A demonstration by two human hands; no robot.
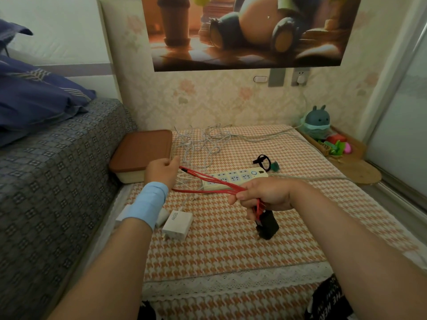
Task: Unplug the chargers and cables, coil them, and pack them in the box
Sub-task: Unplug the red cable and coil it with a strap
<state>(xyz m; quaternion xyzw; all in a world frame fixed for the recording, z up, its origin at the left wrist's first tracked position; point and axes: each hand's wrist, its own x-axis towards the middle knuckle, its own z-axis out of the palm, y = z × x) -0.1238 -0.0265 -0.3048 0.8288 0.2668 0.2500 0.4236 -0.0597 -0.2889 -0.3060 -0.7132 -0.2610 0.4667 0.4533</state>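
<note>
A red cable (209, 181) is stretched in several strands between my hands above the checked mat. My left hand (163, 170) holds its far loop end. My right hand (263, 196) grips the other end of the strands, and a black charger (268, 224) hangs below that hand. A cream power strip (233, 179) lies under the cable. White cables (201, 144) lie tangled behind it. A white 120W charger (177, 225) sits by my left wrist, with another white charger (163, 217) partly hidden behind the wrist. The box (141, 155), with a brown lid on, stands at the left.
A bed with a grey patterned cover (53, 172) borders the mat on the left. A black strap loop (263, 161) and a small green item lie behind the strip. A wooden tray of toys (332, 139) stands at the right by a glass door. A wall socket (300, 77) holds a plug.
</note>
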